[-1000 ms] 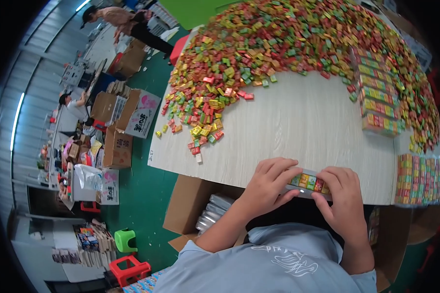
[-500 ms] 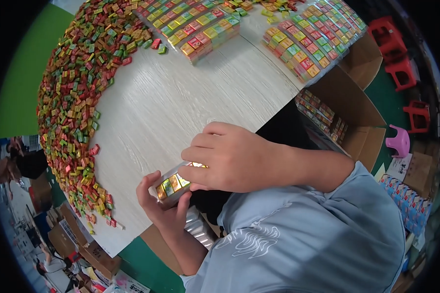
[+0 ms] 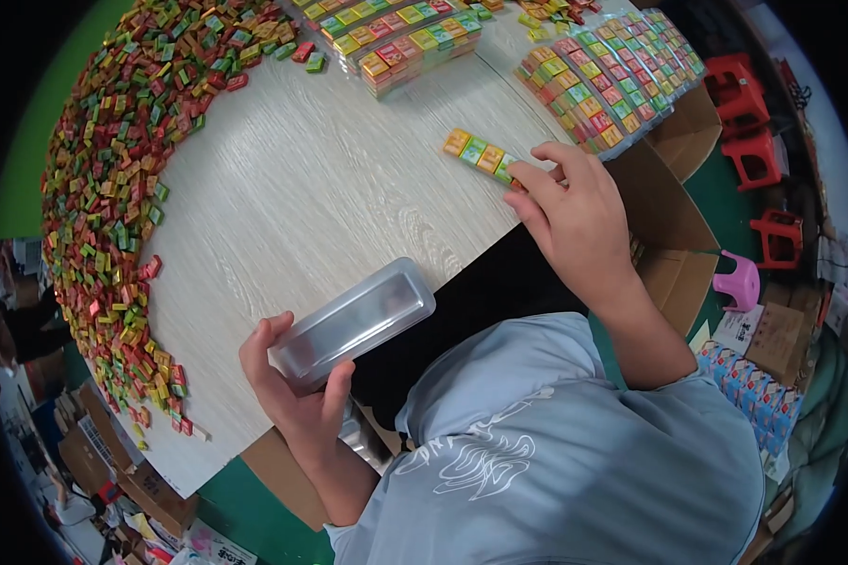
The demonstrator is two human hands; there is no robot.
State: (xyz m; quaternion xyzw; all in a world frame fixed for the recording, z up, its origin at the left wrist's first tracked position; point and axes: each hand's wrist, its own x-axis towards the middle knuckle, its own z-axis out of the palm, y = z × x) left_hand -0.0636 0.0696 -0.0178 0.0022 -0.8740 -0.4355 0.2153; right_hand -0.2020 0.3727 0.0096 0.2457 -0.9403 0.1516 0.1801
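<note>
My left hand (image 3: pixel 297 395) grips one end of a shallow, see-through plastic tray (image 3: pixel 356 325), thumb on the near side and fingers on the far side. Nothing lies inside the tray, which is tilted above the table's near edge. Over toward the right edge of the table, my right hand (image 3: pixel 579 207) has its thumb and fingertips at the near end of a short row of small wrapped candies (image 3: pixel 478 153) in orange, yellow and green. The fingers partly cover that end, and whether the row touches the tabletop is hard to judge.
A big heap of loose wrapped candies (image 3: pixel 113 207) curves along the table's left side. Filled clear packs stand at the far middle (image 3: pixel 415 56) and far right (image 3: pixel 584 94). Open cardboard boxes (image 3: pixel 674 212) adjoin the right edge; red stools (image 3: pixel 752 155) and a pink stool (image 3: pixel 737 281) stand beyond.
The candy row has come out of the tray with my right hand, which has moved away to the far right. My left hand keeps the tray, now without candies.
</note>
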